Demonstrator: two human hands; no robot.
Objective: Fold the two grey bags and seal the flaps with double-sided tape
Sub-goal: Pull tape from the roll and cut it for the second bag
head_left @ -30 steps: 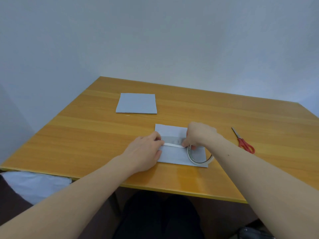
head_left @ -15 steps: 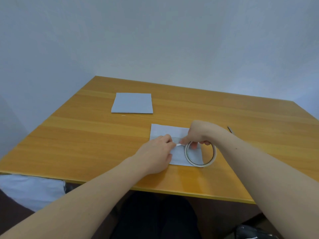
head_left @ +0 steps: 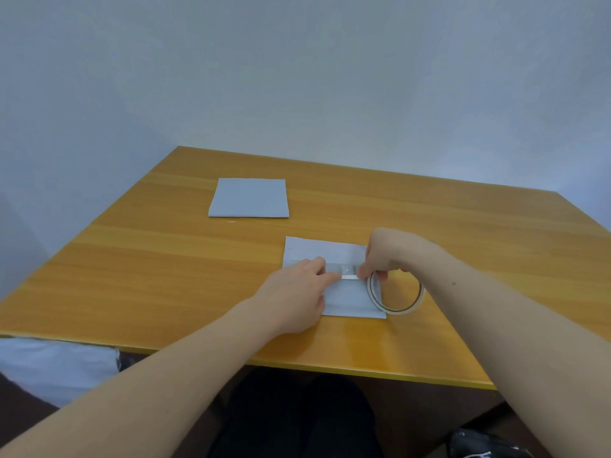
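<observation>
in the head view, one grey bag [head_left: 248, 198] lay folded flat at the far side of the table [head_left: 165, 259], seemingly finished. we judged the second bag [head_left: 350, 297] half done: our left hand [head_left: 299, 292] pressed the tape strip [head_left: 348, 277] onto it, while our right hand [head_left: 385, 256] pinched the tape roll [head_left: 395, 297] standing at the bag's right edge. cutting and sealing remained.

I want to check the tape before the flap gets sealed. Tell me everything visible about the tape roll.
The tape roll is a thin white ring with a wide open centre, tilted on the table, overlapping the near grey bag's right edge. The right hand pinches its top. A short white strip runs left from it to the left hand, which holds it on the bag.
</observation>
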